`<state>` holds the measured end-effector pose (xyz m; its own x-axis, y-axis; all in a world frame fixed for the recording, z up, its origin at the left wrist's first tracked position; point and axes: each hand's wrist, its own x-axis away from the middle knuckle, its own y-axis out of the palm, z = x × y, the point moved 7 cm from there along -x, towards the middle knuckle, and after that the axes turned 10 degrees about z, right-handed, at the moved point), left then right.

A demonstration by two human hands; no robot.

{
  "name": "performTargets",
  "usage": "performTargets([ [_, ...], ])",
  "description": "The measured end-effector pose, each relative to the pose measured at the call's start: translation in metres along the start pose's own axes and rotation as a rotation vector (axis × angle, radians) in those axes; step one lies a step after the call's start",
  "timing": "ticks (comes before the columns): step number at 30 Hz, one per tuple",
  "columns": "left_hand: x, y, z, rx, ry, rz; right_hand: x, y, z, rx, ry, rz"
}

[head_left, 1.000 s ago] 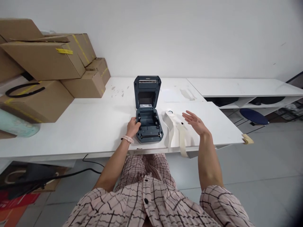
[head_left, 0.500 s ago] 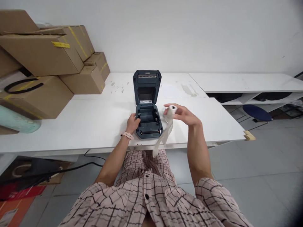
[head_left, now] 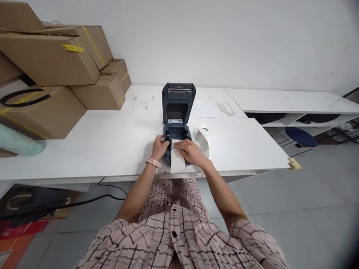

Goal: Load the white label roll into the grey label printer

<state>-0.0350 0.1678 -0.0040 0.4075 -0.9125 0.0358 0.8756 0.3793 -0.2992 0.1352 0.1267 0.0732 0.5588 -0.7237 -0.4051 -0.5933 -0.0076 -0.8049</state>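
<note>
A dark printer point(head_left: 176, 104) stands on the white table with its lid raised. My left hand point(head_left: 159, 148) grips the left edge of its base, thumb over the rim. My right hand point(head_left: 191, 151) rests over the right part of the base, its fingers on a white paper strip point(head_left: 177, 160) that lies across the base and hangs past its front; whether they pinch it is unclear. Right of the printer, a white paper roll point(head_left: 204, 131) stands on the table, with a loose loop of paper curling beside it.
Cardboard boxes point(head_left: 50, 59) are stacked at the left, with a light green cylinder point(head_left: 22, 141) in front. A white table point(head_left: 252, 145) extends right to a padded corner point(head_left: 294, 163). A blue stool point(head_left: 301, 136) stands beyond, and a black cable point(head_left: 92, 200) runs below.
My right hand has let go of the paper roll, now on the table, and moved left over the printer base. The paper strip now lies across the base. My left hand remains at the printer's edge.
</note>
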Motion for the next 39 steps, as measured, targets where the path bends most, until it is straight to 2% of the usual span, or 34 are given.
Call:
performTargets([
  [2, 0.002, 0.002, 0.0, 0.078, -0.031, -0.001, 0.024, -0.001, -0.01, -0.037, 0.011, 0.044],
  [4, 0.004, 0.007, 0.0, 0.19, -0.076, -0.063, 0.043, -0.002, -0.017, -0.05, 0.034, 0.063],
  [7, 0.007, 0.015, 0.002, 0.32, -0.124, -0.187, 0.059, -0.001, -0.021, -0.049, 0.048, 0.017],
  [9, 0.008, 0.016, 0.003, 0.364, -0.132, -0.227, 0.064, 0.0, -0.024, -0.039, 0.024, -0.033],
  [12, 0.008, 0.017, 0.003, 0.405, -0.136, -0.26, 0.067, 0.002, -0.026, -0.008, -0.005, -0.065],
  [14, 0.008, 0.018, 0.002, 0.41, -0.139, -0.275, 0.067, 0.005, -0.026, 0.019, 0.015, -0.041],
  [19, 0.009, 0.021, 0.001, 0.413, -0.153, -0.295, 0.067, 0.004, -0.018, -0.023, 0.12, 0.193],
  [22, 0.011, 0.022, 0.004, 0.444, -0.155, -0.312, 0.07, 0.002, -0.011, -0.112, 0.137, 0.268],
  [31, 0.016, 0.023, 0.012, 0.492, -0.191, -0.352, 0.078, 0.001, 0.0, -0.214, 0.126, 0.234],
  [39, 0.013, 0.024, 0.009, 0.484, -0.166, -0.353, 0.078, 0.003, 0.004, -0.234, 0.148, 0.247],
])
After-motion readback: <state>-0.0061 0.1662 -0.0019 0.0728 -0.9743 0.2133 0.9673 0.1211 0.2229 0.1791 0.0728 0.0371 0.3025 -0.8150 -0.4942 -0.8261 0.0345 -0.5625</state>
